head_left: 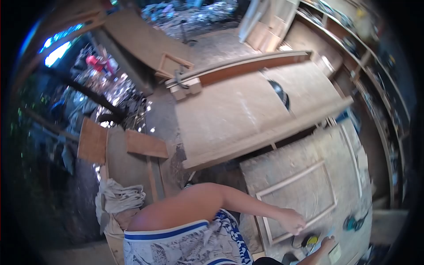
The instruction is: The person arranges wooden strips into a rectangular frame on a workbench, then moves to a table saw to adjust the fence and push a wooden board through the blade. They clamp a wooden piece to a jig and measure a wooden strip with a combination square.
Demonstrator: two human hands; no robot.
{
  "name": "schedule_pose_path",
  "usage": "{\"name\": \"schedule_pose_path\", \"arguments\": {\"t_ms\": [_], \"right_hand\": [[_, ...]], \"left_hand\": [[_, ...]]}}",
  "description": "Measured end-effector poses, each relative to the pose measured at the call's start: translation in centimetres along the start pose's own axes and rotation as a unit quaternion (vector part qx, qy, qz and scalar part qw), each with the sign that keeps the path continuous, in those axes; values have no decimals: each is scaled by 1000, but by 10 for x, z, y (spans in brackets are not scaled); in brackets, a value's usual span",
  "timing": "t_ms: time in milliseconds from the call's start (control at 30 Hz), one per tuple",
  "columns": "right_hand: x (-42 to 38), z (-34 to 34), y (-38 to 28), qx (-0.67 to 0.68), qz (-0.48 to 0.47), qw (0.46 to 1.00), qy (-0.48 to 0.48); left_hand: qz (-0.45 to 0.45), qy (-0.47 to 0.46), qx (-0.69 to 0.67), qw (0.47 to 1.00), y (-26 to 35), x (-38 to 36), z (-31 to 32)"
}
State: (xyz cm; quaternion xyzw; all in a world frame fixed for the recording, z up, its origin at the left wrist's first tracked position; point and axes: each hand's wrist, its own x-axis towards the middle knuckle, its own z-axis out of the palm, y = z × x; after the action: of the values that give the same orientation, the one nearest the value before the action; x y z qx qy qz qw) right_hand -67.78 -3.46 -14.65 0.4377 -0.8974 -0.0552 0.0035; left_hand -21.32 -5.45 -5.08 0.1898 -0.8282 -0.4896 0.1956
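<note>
A thin wooden rectangular frame (295,179) lies flat on the worn workbench (282,165). My left hand (291,221) is over the near edge of this frame, its fingers bent; whether they hold anything is too small to tell. Lower right, my right hand (327,243) is beside a pale flat piece, partly cut off by my forearm and blurred, so its grip is unclear. Between the hands sits a yellow and black tape measure (311,240). A green power tool (354,223) rests on the bench to the right.
Beyond the bench stands a table saw with a wide wooden top (225,117) and a round dark blade (279,93). Shelves (371,79) line the right side. Boards (145,143) and crumpled cloth (119,196) are at the left. A person in red (99,64) is far off.
</note>
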Motion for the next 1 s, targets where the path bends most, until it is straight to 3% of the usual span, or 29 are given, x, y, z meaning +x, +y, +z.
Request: {"name": "schedule_pose_path", "arguments": {"t_ms": [33,100,167,233,300,333,467,567,667,767,833,1000], "right_hand": [[-11,-30,-53,47,-58,996,48],[-37,-81,-154,131,-177,966,132],[-82,-99,-266,262,-282,910,156],[-190,-144,-392,363,-370,848,108],[-295,-167,-495,379,-516,762,97],[-347,-172,-540,383,-544,744,60],[-511,-198,-671,330,-684,640,-119],[-582,-198,-753,203,-741,596,-234],[-596,-200,-794,176,-737,598,-263],[-579,-181,-848,266,-701,645,-146],[-546,-161,-896,288,-653,699,-39],[-449,-124,-1016,344,-490,800,41]], "left_hand": [[48,33,10,998,-9,-41,-14],[-75,38,-15,996,55,-154,-97],[-159,83,-34,983,87,-260,-142],[-235,163,-30,958,125,-364,-172],[-251,303,60,917,153,-450,-172],[-257,366,107,888,162,-490,-172],[-318,557,-43,766,171,-618,-146],[-448,500,-61,738,149,-694,-137],[-472,363,60,801,106,-745,-140],[-493,314,32,811,80,-787,-182],[-479,360,56,799,57,-811,-222],[-483,359,29,798,-5,-874,-353]]}}
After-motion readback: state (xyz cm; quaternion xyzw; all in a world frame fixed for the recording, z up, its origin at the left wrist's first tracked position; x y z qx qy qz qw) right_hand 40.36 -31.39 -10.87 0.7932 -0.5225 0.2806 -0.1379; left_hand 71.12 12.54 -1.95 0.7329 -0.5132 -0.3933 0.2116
